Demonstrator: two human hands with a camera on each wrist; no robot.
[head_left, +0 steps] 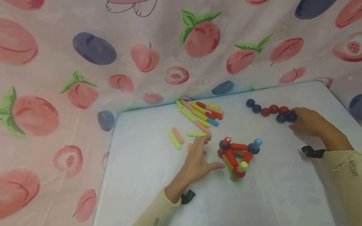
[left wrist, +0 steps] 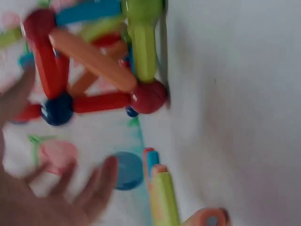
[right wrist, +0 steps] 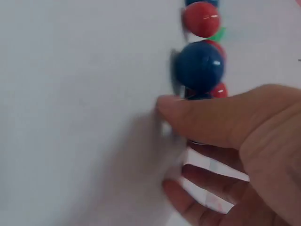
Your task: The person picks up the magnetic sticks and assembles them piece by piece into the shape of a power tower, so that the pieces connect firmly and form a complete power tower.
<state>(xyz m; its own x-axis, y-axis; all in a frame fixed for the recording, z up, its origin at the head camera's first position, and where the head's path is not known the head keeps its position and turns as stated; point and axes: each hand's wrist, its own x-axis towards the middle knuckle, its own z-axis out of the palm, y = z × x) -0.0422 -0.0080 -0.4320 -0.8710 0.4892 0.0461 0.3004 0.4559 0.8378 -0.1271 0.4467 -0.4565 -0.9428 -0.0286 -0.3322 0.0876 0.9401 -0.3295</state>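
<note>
White and smooth-surfaced, the table (head_left: 271, 194) carries a built frame (head_left: 238, 146), loose rods (head_left: 202, 114) and a string of balls (head_left: 273, 109). The frame stands right of the left hand (head_left: 195, 164): glossy red rods form a triangle on top, round balls sit at its corners, and red, blue and yellow-green stubs rise upright there. Sloping orange rods brace its sides. The left hand's fingers are spread apart, thumb extended close to the frame; contact cannot be confirmed.

The balls number seven, three red and four dark blue, shiny and round. The right hand (head_left: 309, 124) is at the end dark ball (head_left: 291, 117), thumb on one side; whether its fingers are clamped on that ball cannot be told.

Loose rods, slim with rounded edges, lie grouped near the fruit-printed cloth (head_left: 158, 28), with others nearer the left hand. One orange rod (left wrist: 207, 216) shows a grey disc in its end. Both sleeves (head_left: 343, 169) are beige.
</note>
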